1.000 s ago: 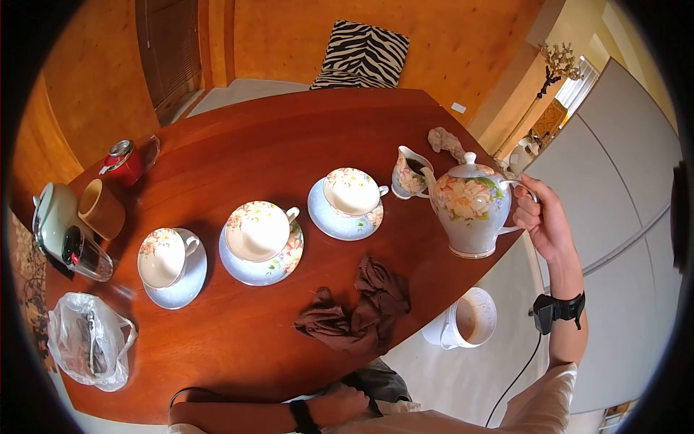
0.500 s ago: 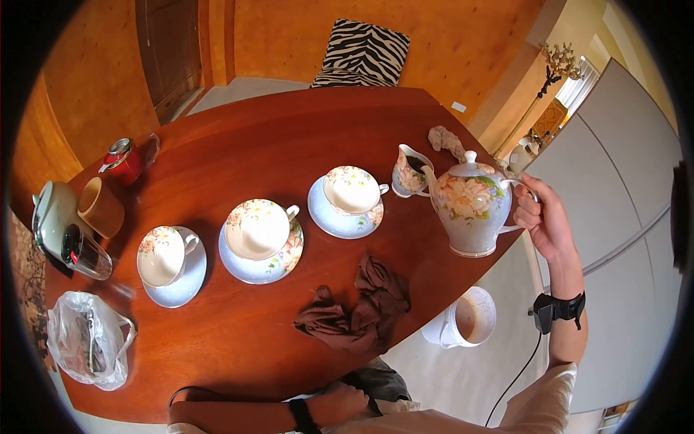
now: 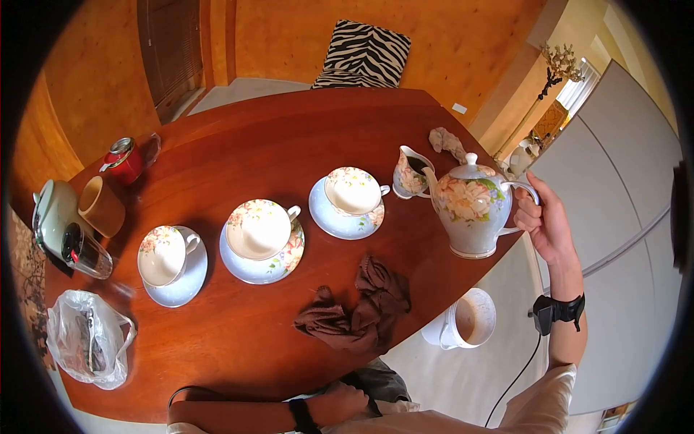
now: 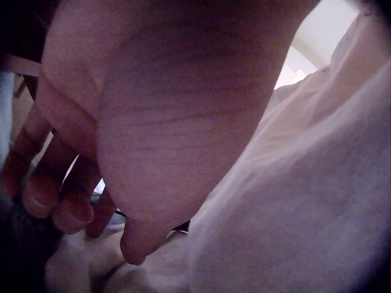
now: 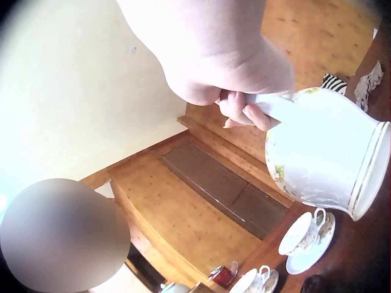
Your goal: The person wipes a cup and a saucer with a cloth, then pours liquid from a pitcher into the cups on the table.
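My right hand (image 3: 543, 219) grips the handle of a flowered white teapot (image 3: 470, 202), which hangs by the table's right edge, its spout toward a small creamer (image 3: 410, 172) with dark liquid inside. The right wrist view shows fingers (image 5: 259, 117) curled round the handle and the pot's pale side (image 5: 330, 146). Three flowered teacups on blue saucers stand in a slanting row: a right one (image 3: 354, 192), a middle one (image 3: 258, 230) and a left one (image 3: 162, 257). My left hand (image 4: 165, 116), loosely curled and holding nothing, rests at my lap against pale cloth.
A crumpled brown cloth (image 3: 354, 307) lies near the front edge. Below the table's right side stands a white bucket (image 3: 473, 318) with brownish liquid. At left are a plastic bag (image 3: 90, 340), a glass (image 3: 94, 260), a wooden cup (image 3: 101, 207) and a red can (image 3: 123, 160).
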`<action>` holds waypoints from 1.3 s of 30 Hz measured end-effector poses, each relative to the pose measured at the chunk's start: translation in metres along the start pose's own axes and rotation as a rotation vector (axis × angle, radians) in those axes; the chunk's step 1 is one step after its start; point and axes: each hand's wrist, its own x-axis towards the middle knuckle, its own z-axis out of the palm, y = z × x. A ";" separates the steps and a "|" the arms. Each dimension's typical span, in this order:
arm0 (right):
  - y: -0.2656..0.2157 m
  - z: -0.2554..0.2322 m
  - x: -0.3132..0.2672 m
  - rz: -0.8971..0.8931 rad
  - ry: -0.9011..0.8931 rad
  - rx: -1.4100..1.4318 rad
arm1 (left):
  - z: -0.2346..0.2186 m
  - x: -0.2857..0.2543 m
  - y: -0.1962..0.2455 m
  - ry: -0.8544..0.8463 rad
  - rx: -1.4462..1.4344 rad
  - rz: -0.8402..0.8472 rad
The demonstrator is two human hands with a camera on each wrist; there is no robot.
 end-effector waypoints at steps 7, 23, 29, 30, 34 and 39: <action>0.001 -0.001 0.000 0.009 0.009 0.011 | 0.001 -0.001 -0.001 0.009 0.000 0.016; 0.003 -0.004 -0.001 -0.001 0.001 0.013 | 0.003 0.000 -0.004 -0.002 -0.013 0.021; 0.005 -0.005 -0.001 -0.002 0.005 0.009 | 0.003 -0.001 -0.003 0.001 -0.023 0.022; 0.005 -0.004 -0.001 0.000 0.011 0.010 | 0.003 -0.001 -0.003 0.005 -0.022 0.021; 0.012 -0.003 -0.004 -0.030 0.075 -0.012 | 0.001 -0.001 -0.001 0.015 -0.013 0.013; 0.031 -0.007 -0.011 -0.082 0.187 -0.022 | 0.000 -0.003 0.000 0.054 -0.020 0.022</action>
